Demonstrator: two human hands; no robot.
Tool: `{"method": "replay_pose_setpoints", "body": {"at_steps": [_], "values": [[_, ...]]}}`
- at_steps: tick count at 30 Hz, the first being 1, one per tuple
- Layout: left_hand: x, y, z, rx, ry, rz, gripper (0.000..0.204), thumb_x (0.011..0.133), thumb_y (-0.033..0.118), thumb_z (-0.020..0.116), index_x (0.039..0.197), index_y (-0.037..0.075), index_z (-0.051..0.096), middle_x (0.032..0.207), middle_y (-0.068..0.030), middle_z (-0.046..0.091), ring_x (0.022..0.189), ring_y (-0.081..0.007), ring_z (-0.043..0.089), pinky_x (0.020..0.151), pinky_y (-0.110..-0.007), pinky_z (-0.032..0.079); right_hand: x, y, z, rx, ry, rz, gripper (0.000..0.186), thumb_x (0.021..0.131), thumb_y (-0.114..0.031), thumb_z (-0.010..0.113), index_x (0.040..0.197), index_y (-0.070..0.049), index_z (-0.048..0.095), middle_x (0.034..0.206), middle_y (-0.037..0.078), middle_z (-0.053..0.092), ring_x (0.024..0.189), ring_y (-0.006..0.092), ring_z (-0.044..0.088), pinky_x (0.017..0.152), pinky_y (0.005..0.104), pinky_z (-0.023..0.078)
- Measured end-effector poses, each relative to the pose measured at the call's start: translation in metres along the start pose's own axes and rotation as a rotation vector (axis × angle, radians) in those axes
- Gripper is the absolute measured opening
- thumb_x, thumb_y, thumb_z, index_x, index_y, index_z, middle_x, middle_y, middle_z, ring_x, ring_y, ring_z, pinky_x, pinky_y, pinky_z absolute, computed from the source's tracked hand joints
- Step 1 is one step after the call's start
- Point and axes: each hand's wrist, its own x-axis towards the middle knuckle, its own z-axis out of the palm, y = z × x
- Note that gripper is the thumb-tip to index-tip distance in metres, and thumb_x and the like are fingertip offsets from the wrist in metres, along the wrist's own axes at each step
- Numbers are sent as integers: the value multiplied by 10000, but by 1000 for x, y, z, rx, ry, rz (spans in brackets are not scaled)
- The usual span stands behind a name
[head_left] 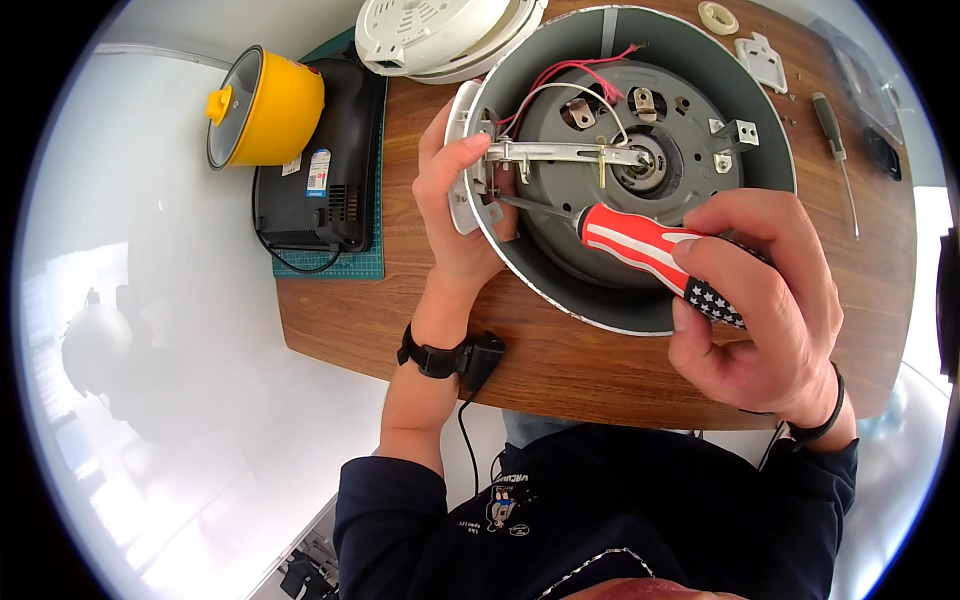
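A round appliance housing, like a rice cooker body (555,45), lies open on the wooden table, its grey metal inside facing up. My left hand (447,195) grips the white plastic panel (462,110) at the housing's left wall, thumb on its upper part. In my right hand (775,290) is a screwdriver (640,245) with a red, white and star-patterned handle. Its shaft points left toward the panel's lower inner side; the exact tip contact is hard to make out. A metal lever arm (560,152) runs from the panel to the centre, near red wires (570,68) and a white wire.
At the left, a yellow pot (280,110) rests on a black appliance (350,130) over a green cutting mat (377,220). White round covers (430,35) sit behind the housing. A second screwdriver (828,125), a white plastic bracket (762,62) and a cream ring (717,17) lie right.
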Motion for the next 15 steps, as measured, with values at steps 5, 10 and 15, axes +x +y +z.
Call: {"method": "replay_pose_setpoints", "body": {"at_steps": [5, 10, 15], "values": [[0, -2, -1, -9, -2, 14, 656, 791, -157, 611, 1351, 158, 479, 1432, -299, 485, 1290, -409, 563, 1019, -467, 525, 0, 1, 1, 5, 7, -7, 465, 621, 81, 696, 1073, -18, 650, 1035, 183, 636, 734, 237, 625, 616, 303, 542], [2, 2, -2, 3, -22, 10, 671, 776, -149, 595, 1362, 158, 479, 1442, -299, 484, 1292, -414, 561, 1023, -472, 522, -1, 2, 0, 2, 12, -9, 459, 625, 78, 698, 1071, -20, 654, 1031, 180, 638, 724, 233, 618, 605, 300, 534], [1, 1, -4, 20, -34, 20, 655, 792, -112, 594, 1376, 159, 474, 1453, -298, 475, 1306, -420, 545, 1041, -484, 508, 0, 1, -2, 2, 7, 0, 456, 625, 79, 702, 1068, -22, 657, 1027, 177, 640, 719, 231, 617, 598, 298, 530]]}}
